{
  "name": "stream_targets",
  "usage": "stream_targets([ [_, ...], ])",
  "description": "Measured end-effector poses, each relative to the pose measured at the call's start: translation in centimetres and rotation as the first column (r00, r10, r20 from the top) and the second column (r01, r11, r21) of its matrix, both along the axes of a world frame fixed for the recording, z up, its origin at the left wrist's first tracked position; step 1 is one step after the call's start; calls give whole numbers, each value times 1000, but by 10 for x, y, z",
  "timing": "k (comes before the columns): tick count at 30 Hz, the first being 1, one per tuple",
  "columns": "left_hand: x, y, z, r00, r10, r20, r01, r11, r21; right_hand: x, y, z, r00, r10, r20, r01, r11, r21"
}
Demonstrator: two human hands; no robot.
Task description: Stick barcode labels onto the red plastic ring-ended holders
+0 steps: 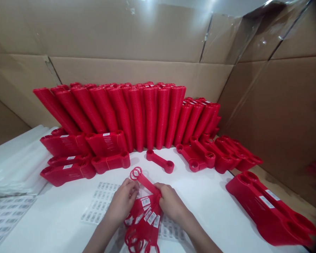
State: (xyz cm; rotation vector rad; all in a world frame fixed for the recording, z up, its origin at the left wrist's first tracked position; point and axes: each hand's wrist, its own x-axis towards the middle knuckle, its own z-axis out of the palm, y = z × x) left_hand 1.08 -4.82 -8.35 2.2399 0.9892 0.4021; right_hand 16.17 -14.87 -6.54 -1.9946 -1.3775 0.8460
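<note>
My right hand [172,203] is closed around one end of a fan of flat red plastic pieces [154,203] with ring-shaped ends. Several fanned pieces carry white barcode labels [145,202]; their loose ends spread down toward me. A few unlabelled-looking pieces point up and left from the right hand, their rings [136,172] apart. My left hand [124,198] is at the fan's left side, fingers pinched together; what they hold is hidden. Beneath both hands lies a sheet of barcode labels [100,202], partly covered by the fan.
Tall stacks of red pieces [137,116] line the back against a cardboard wall [137,70]. Banded bundles [68,172] stand at left, others [268,207] at right. A small stack [160,161] lies mid-table. Clear plastic bags [18,161] and another label sheet [10,214] are far left.
</note>
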Motion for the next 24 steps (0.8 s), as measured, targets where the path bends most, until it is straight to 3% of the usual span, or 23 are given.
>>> stream_targets([
  [5,4,-1,10,968,41,248,11,979,-205,-1,0,1,1000,-12,7,12,1000,21],
  [8,10,-6,13,954,52,294,19,972,-232,-4,0,2,1000,-7,1,7,1000,29],
  [19,14,-11,16,954,59,295,-13,988,-156,-6,-2,2,1000,18,13,-19,999,38],
  [24,16,-14,10,973,50,223,-56,998,18,-8,-3,2,999,35,-6,-34,998,52],
])
